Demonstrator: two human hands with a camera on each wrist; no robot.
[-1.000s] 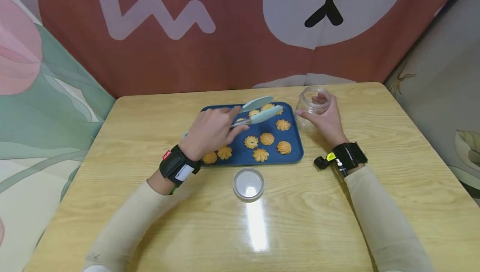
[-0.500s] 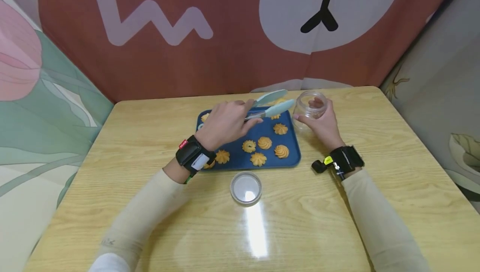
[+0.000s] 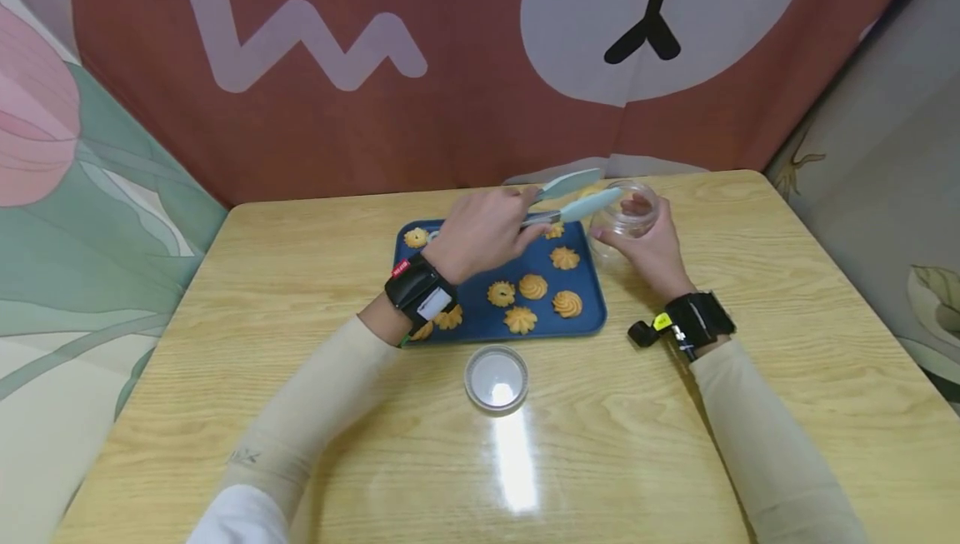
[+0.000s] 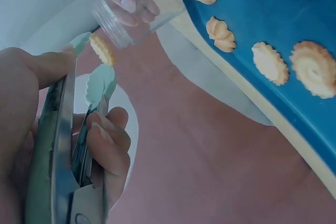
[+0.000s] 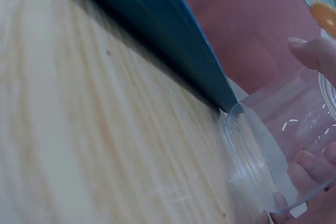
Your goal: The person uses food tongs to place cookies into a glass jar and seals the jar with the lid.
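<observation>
My left hand (image 3: 483,232) holds a pair of tongs (image 3: 588,204) with pale mint tips, above the far right of a blue tray (image 3: 583,279). In the left wrist view, a piped butter cookie (image 4: 102,50) sits at the tong tips, close to the mouth of a clear jar (image 4: 123,27). My right hand (image 3: 660,254) grips that jar around its side, just right of the tray. Seen from the right wrist, the jar (image 5: 281,124) is see-through and its base is near the tray's edge. The cookie (image 5: 324,18) shows beside the right thumb.
Several swirl cookies (image 3: 521,320) lie spread over the tray; the left hand covers part of it. A round clear lid (image 3: 496,379) lies on the wooden table (image 3: 600,444) in front of the tray. A red-brown printed cloth (image 3: 465,111) hangs behind the table.
My left hand has moved right, bringing the tongs from over the tray to the jar's mouth. The right hand and jar stay about where they were.
</observation>
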